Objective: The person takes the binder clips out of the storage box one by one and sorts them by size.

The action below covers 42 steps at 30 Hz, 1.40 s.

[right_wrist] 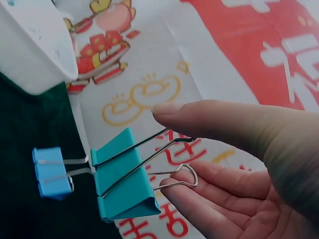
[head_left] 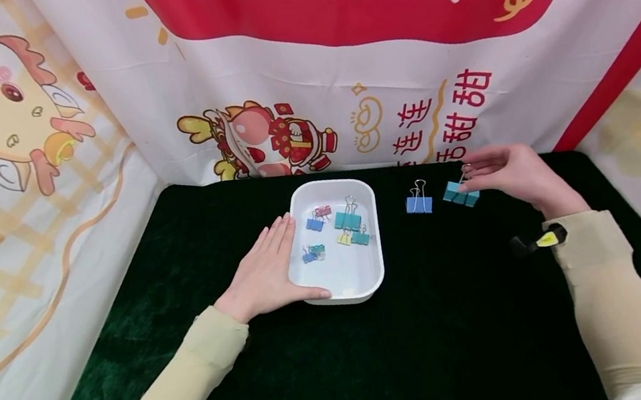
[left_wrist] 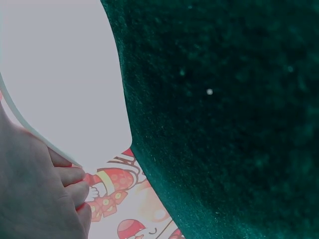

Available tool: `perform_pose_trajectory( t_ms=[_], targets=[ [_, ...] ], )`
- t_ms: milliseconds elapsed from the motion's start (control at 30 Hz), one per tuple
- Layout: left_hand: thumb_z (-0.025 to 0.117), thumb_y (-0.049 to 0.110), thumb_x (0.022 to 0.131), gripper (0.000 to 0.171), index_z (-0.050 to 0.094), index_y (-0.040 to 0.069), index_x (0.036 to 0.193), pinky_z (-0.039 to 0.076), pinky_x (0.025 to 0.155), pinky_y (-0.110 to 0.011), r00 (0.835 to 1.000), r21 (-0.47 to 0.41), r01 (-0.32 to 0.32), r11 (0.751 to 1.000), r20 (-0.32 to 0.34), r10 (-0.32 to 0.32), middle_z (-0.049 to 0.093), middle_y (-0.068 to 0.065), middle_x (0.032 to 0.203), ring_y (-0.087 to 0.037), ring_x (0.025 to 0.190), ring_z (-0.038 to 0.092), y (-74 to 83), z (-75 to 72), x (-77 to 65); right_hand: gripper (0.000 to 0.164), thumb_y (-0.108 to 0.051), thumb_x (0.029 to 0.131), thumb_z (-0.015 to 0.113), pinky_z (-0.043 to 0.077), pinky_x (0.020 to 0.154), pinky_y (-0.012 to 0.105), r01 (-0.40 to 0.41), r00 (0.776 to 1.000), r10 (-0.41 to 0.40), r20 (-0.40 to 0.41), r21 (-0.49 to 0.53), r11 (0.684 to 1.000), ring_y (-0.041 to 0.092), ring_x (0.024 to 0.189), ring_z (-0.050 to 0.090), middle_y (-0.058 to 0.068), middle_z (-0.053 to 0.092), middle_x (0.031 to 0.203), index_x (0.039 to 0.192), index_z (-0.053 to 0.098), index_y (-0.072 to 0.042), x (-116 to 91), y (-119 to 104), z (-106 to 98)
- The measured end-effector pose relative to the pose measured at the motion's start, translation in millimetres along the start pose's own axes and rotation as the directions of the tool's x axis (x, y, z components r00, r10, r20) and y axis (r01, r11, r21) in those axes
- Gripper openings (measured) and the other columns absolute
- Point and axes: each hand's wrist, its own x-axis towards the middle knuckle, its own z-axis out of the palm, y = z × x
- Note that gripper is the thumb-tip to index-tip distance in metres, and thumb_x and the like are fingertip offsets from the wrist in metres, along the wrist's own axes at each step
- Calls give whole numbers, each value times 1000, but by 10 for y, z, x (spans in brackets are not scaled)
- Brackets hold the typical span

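Observation:
My right hand (head_left: 508, 175) holds a teal binder clip (head_left: 460, 195) by its wire handles, over the back right of the cloth. In the right wrist view the thumb is at the upper handle and the fingers at the lower one, with the clip's teal body (right_wrist: 124, 174) beyond the fingertips. A blue binder clip (head_left: 419, 205) stands just left of it, handles up. My left hand (head_left: 263, 272) rests against the left side of a white tray (head_left: 344, 286), fingers straight, thumb on its front rim. Inside lie several binder clips, including a large teal one (head_left: 347, 221).
Dark green cloth (head_left: 435, 333) covers the table. A white printed curtain (head_left: 290, 62) hangs along its back edge, close behind the tray and clips. Another patterned curtain (head_left: 25, 218) hangs at the left. A black strap with a yellow label (head_left: 547, 239) is at the right wrist.

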Motion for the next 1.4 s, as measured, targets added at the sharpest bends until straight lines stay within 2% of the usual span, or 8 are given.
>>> perform_pose_trajectory(
  t_ms=[167, 267, 367, 500, 700, 933, 1167, 1400],
  targets=[
    [59, 92, 68, 138, 6, 9, 164, 4, 123, -42, 1000, 8, 0, 1000, -2, 0, 1, -4, 170, -20, 155, 1, -14, 8, 6, 84, -53, 79, 84, 42, 109, 48, -36, 999, 36, 2, 15, 999, 6, 104, 65, 16, 63, 136, 142, 57, -4, 68, 182, -66],
    [58, 93, 68, 138, 6, 9, 164, 4, 123, -42, 1000, 14, -2, 1000, -2, 2, 1, -4, 170, -20, 155, 1, -19, 8, 8, 85, -54, 80, 83, 34, 114, 54, -58, 998, 57, 20, 36, 998, 10, 113, 61, 16, 62, 138, 143, 56, -4, 132, 301, -97],
    [59, 92, 68, 138, 5, 9, 164, 4, 123, -41, 1000, 17, -5, 1000, -3, 5, 1, -5, 170, -20, 155, 1, -21, 8, 10, 84, -51, 82, 83, 32, 115, 53, -72, 997, 70, 38, 51, 996, 6, 112, 61, 15, 62, 138, 145, 54, -3, 206, 423, -117],
    [60, 91, 69, 138, 4, 9, 164, 4, 123, -41, 1000, 17, -6, 1000, -5, 6, 1, -5, 170, -20, 155, 0, -18, 7, 10, 84, -47, 85, 83, 39, 112, 47, -89, 994, 83, 77, 81, 993, -2, 103, 64, 16, 60, 139, 146, 51, 1, 320, 569, -115],
    [60, 91, 69, 137, 7, 8, 164, 4, 123, -41, 1000, 11, -1, 1000, -10, 1, 2, -5, 170, -20, 155, 0, -11, 5, 5, 71, -30, 94, 77, 48, 103, 40, -101, 983, 81, 164, 116, 988, 5, 106, 66, 22, 55, 143, 147, 48, 6, 513, 731, -105],
    [60, 91, 69, 137, 6, 9, 164, 4, 123, -41, 1000, 10, 0, 1000, -12, 1, 2, -4, 170, -19, 155, 0, -6, 5, 3, 68, -25, 99, 71, 42, 108, 44, -141, 958, 101, 268, 135, 981, 6, 110, 64, 26, 46, 151, 150, 42, 8, 710, 797, -85],
    [61, 91, 69, 137, 7, 9, 164, 4, 123, -41, 1000, 14, 2, 1000, -11, -2, 2, -5, 170, -19, 155, 0, 3, 3, 8, 61, -23, 105, 60, 38, 111, 46, -153, 953, 102, 285, 162, 975, 6, 111, 64, 27, 42, 153, 152, 37, 9, 776, 829, -73],
    [61, 91, 69, 138, 6, 8, 164, 4, 123, -41, 1000, 20, 3, 1000, -10, -3, 1, -5, 170, -20, 155, 1, 7, 4, 8, 61, -22, 104, 63, 39, 110, 47, -153, 959, 109, 262, 157, 976, 3, 107, 63, 28, 43, 151, 150, 39, 11, 801, 875, -18]
  ],
)
